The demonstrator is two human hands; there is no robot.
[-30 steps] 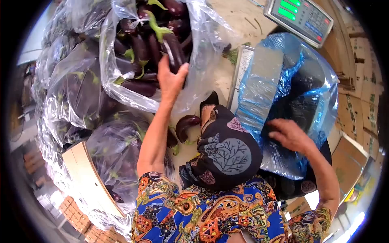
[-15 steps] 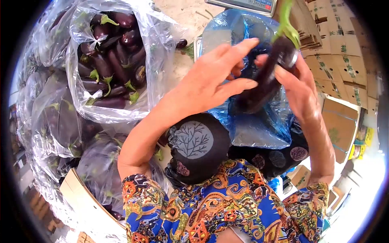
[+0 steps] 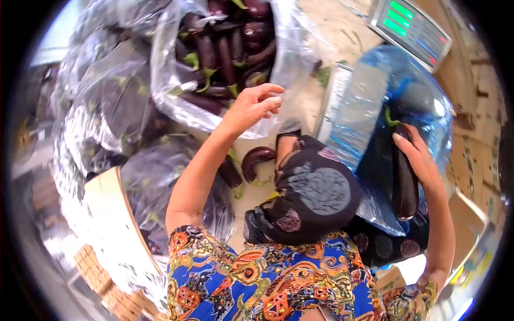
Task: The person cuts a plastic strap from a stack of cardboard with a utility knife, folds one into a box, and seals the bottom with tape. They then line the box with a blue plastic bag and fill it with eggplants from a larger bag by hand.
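My right hand (image 3: pixel 418 156) grips a long dark eggplant (image 3: pixel 404 184) near its green stem and holds it over the blue plastic bag (image 3: pixel 361 109). The bag lies spread across a scale, and a dark mass shows inside it. Over at the near rim of a clear plastic bag (image 3: pixel 284 48), my left hand (image 3: pixel 254 108) hangs with loosely bent fingers and nothing in it. Many purple eggplants (image 3: pixel 227 59) with green stems fill that clear bag. Below my left hand, a curved eggplant (image 3: pixel 257 160) lies loose on the floor.
A scale display (image 3: pixel 409 29) with lit green digits stands at the upper right. More clear bags of eggplants (image 3: pixel 115 96) crowd the left side. A cardboard flap (image 3: pixel 120 208) rises at lower left, and flattened cartons (image 3: pixel 479 139) are stacked on the right.
The view has swung left. My left hand has left the eggplant and moved over to the clear bag. My right hand has brought the eggplant lower, its stem end still pointing away from me.
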